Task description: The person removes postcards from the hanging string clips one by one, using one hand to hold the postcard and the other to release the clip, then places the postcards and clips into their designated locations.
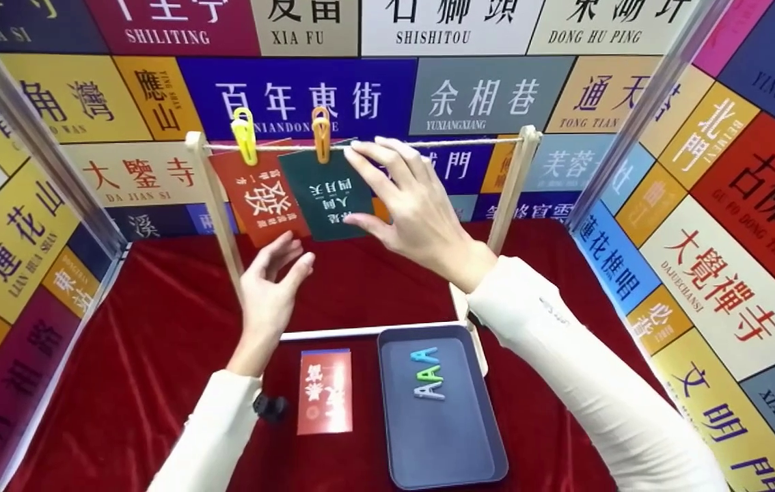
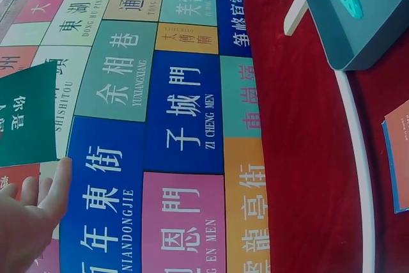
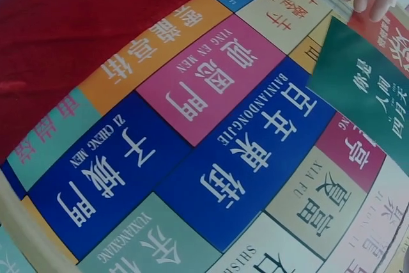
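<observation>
A red card [image 1: 261, 198] with white characters hangs from the rope [image 1: 456, 143] under a yellow clothespin [image 1: 244, 137]. Beside it, overlapping its edge, a dark green card [image 1: 329, 195] hangs under an orange clothespin [image 1: 321, 133]. My right hand [image 1: 415, 208] is at the green card's right side, index fingertip by its top corner and thumb spread lower down; whether they touch it I cannot tell. Below the cards is my left hand [image 1: 270, 283], fingers loosely bent and holding nothing. In the left wrist view its fingertip [image 2: 62, 169] lies near the green card's corner [image 2: 32, 116].
A wooden frame [image 1: 510, 191] carries the rope. On the red cloth [image 1: 155, 328] lie a grey tray [image 1: 442, 437] with blue, green and grey clothespins [image 1: 429, 391], and a red card [image 1: 326, 403] atop something blue. Printed panels [image 1: 483, 96] surround the cloth.
</observation>
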Motion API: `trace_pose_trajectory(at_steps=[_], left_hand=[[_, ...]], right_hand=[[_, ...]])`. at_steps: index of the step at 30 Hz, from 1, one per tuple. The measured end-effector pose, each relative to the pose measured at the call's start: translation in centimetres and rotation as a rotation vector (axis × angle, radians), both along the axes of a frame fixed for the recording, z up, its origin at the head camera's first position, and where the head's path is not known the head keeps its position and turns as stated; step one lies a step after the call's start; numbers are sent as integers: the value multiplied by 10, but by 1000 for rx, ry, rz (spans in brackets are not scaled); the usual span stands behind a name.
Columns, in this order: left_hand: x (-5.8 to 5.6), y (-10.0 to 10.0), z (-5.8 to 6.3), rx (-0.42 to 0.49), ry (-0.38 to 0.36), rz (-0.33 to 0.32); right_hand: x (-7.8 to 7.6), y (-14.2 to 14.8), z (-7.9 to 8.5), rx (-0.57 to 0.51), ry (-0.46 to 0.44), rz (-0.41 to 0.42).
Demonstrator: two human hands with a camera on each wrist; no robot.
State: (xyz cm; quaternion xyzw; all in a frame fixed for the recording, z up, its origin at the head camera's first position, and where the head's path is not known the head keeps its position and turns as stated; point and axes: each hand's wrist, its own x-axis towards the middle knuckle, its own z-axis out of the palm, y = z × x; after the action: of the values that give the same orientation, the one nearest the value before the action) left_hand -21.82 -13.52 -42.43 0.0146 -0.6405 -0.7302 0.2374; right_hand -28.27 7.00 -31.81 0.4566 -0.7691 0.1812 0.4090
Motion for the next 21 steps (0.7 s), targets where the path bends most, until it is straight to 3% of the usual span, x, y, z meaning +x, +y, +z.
trace_pose_trajectory(at_steps=[11,21], left_hand=[[-8,1,9,47,22,-5],[-13,-2,15,92,-12,-45]], right_hand=[[-7,-6,10,7,-38,-8],[-13,-16,27,-5,-93,-28]])
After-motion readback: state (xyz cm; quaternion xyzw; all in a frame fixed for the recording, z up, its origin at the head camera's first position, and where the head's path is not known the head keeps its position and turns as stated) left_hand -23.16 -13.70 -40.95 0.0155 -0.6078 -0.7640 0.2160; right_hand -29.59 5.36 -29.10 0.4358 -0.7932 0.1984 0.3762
